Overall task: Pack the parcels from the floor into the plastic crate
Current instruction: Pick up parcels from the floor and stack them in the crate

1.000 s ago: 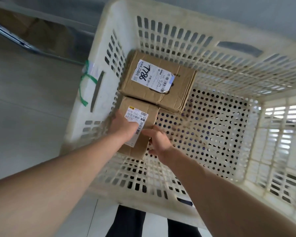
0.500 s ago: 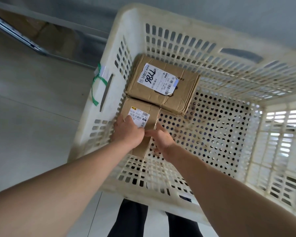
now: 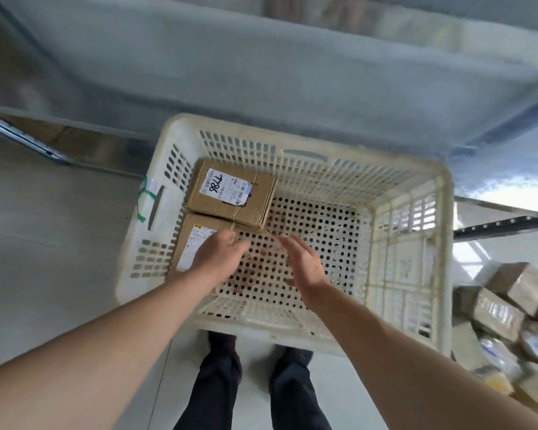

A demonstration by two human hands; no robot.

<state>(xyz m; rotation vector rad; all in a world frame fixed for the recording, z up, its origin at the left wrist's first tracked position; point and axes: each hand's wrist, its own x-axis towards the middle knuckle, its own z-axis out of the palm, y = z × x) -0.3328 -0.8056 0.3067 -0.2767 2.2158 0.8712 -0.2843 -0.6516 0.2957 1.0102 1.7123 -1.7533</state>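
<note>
A cream plastic crate [image 3: 444, 243] stands on the floor in front of me. Two cardboard parcels lie along its left wall: a larger parcel [image 3: 230, 195] with a label marked 7786 at the far corner, and a smaller parcel [image 3: 193, 243] just in front of it. My left hand [image 3: 219, 259] hovers over the smaller parcel's right edge with relaxed fingers, holding nothing. Above the perforated crate floor my right hand [image 3: 303, 268] is spread open and empty. Several more parcels [image 3: 510, 302] lie in a blurred heap on the floor to the crate's right.
A green string and tag [image 3: 143, 197] hang on the crate's left wall. A grey shelf [image 3: 261, 72] runs behind the crate, with a metal rail [image 3: 22, 138] at the left. My legs and shoes [image 3: 255, 383] stand close to the crate's near wall.
Both hands have let go of the smaller parcel and lifted away from it. My head has risen and pulled back, so the whole crate and the heap at the right show.
</note>
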